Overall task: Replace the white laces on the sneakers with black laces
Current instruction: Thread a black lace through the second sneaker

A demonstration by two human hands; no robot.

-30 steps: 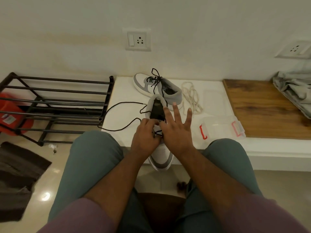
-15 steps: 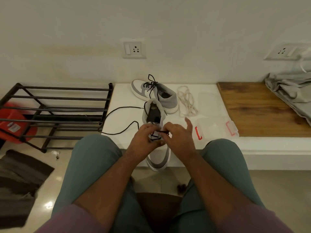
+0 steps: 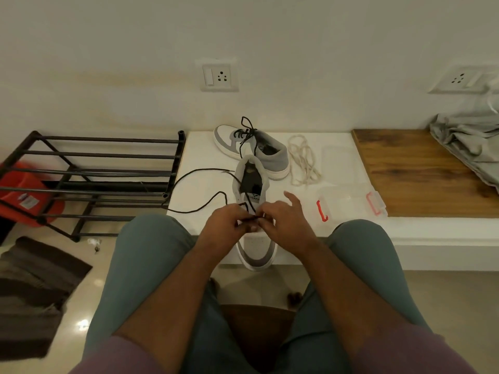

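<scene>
A grey and white sneaker [image 3: 256, 253] lies on the white bench [image 3: 205, 157], its toe hanging over the front edge towards me. My left hand [image 3: 225, 225] and my right hand [image 3: 286, 220] meet over its eyelets, and both pinch the black lace there. The loose black lace [image 3: 197, 190] trails left across the bench. A second sneaker [image 3: 272, 155], laced in black, lies behind the first. The removed white laces [image 3: 302, 160] lie in a heap to its right.
A clear plastic box with red clips [image 3: 351, 203] stands at the bench's front right. A wooden slab [image 3: 421, 171] with grey cloth [image 3: 467, 141] lies further right. A black metal rack [image 3: 94, 179] stands left, with a red tub [image 3: 24, 195] behind it and a dark mat [image 3: 35, 287] on the floor.
My right hand's spread fingers have curled in and closed on the lace beside my left hand. The view has tipped down a little.
</scene>
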